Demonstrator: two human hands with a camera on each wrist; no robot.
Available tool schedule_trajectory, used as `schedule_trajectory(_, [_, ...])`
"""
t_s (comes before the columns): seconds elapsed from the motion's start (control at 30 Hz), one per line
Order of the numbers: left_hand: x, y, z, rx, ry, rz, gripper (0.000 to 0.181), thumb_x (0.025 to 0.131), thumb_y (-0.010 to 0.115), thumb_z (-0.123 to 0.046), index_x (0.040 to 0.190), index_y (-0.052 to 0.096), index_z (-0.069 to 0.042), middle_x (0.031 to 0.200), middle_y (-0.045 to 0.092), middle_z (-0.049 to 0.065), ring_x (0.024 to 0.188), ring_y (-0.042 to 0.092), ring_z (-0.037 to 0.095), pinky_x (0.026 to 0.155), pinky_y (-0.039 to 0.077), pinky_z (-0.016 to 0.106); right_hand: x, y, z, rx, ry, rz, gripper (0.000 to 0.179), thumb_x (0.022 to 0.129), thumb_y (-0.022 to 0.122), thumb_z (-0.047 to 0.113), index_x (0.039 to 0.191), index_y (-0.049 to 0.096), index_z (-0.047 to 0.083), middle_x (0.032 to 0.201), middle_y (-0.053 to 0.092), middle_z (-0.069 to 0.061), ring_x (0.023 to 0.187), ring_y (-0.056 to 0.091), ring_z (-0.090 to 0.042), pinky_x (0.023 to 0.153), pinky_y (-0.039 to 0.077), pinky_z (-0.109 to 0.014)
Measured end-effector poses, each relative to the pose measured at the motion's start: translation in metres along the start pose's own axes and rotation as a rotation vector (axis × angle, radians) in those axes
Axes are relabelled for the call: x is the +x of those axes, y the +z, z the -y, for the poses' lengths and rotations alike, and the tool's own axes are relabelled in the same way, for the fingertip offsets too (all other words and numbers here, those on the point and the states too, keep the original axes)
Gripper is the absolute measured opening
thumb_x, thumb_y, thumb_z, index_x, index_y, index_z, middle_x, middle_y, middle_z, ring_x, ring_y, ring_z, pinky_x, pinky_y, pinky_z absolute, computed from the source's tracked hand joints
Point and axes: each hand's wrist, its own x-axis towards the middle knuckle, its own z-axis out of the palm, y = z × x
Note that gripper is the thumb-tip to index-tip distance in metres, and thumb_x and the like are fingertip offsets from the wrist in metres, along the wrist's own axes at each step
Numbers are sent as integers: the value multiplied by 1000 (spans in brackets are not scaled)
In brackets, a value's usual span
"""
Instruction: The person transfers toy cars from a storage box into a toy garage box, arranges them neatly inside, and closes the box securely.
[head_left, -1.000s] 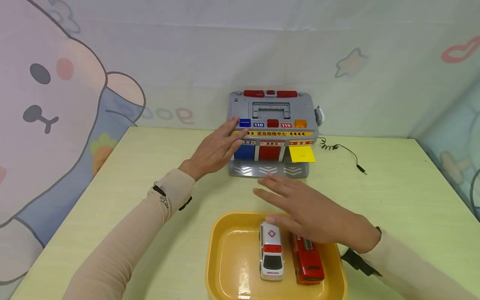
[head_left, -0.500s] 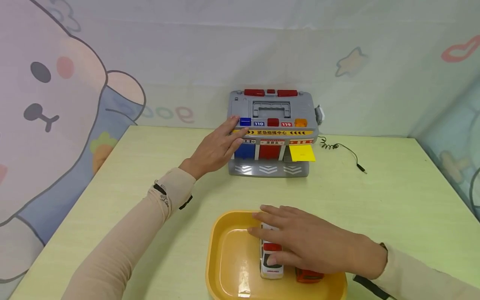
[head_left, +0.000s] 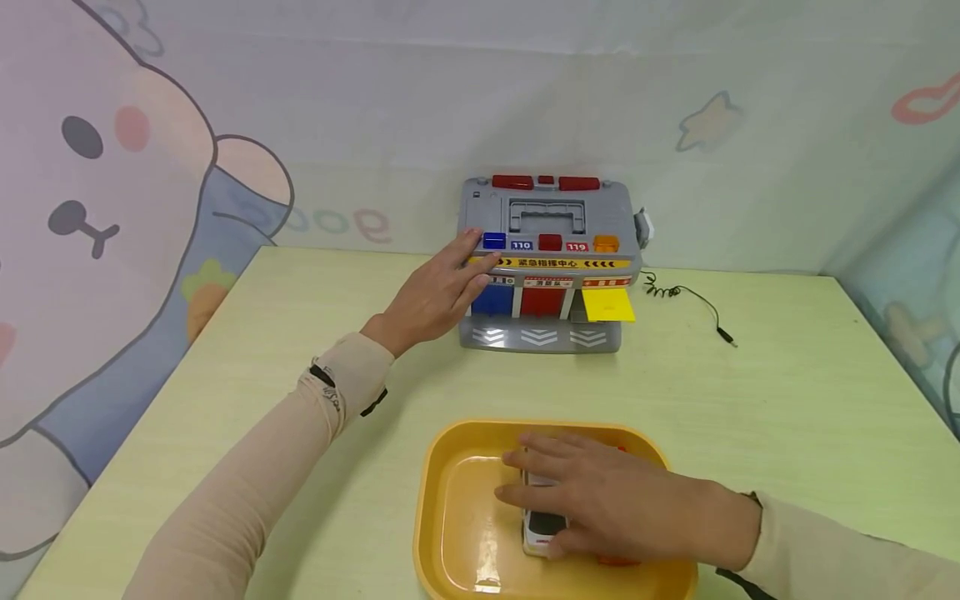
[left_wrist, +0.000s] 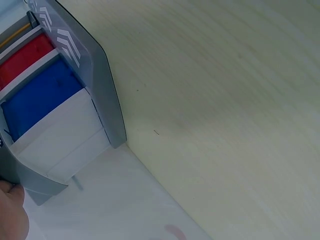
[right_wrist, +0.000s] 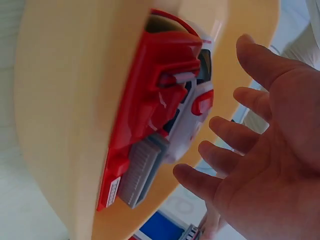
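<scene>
Brings the right hand (head_left: pixel 611 496) down and back, from over the far rim of the yellow tray (head_left: pixel 472 508) in the earlier frame to just above the toy cars inside; keeps the left hand (head_left: pixel 435 292) at the same spot. With right fingers extended and apart, palm towards the cars, grasps nothing and leaves a visible gap in the right wrist view. Probably spreads the fingers so widely to span a car body.

Has a white toy ambulance (right_wrist: pixel 192 115) lying lengthwise in the tray, left of a red toy fire truck (right_wrist: pixel 155 100), both largely covered by the hand in the head view. Likely uses the tray to hold both together within easy reach.

Rests straight left fingers on the front left roof edge of a grey toy emergency command centre (head_left: pixel 547 262), beside the blue light (head_left: pixel 493 241), clenching nothing there; presumably so placed to steady it. Turns its front to the tray, perhaps for access, with blue door (head_left: pixel 492 300) and red door (head_left: pixel 542 302) down and yellow door (head_left: pixel 609 305) swung up. Leaves a coiled cable with its plug (head_left: pixel 724 335) loose on the table (head_left: pixel 787 400), right of the centre.
</scene>
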Motion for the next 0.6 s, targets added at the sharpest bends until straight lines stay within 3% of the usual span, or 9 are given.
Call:
schedule_trajectory(0.27, [-1, 0, -1, -8, -16, 2, 50, 108, 36, -35, 154, 38, -16, 167, 19, 15, 156, 17, 29, 126, 20, 41, 2, 3, 1, -64, -25, 8, 56, 99, 55, 48, 152, 43, 32, 161, 37, 2, 150, 34, -26, 120, 34, -50])
schedule_trajectory(0.6, [0, 1, -1, -14, -11, -3, 50, 108, 37, -35, 154, 39, -16, 167, 20, 15, 156, 17, 29, 126, 21, 42, 3, 5, 0, -75, 16, 35, 54, 97, 59, 48, 147, 50, 30, 161, 37, 3, 152, 29, -25, 120, 31, -53])
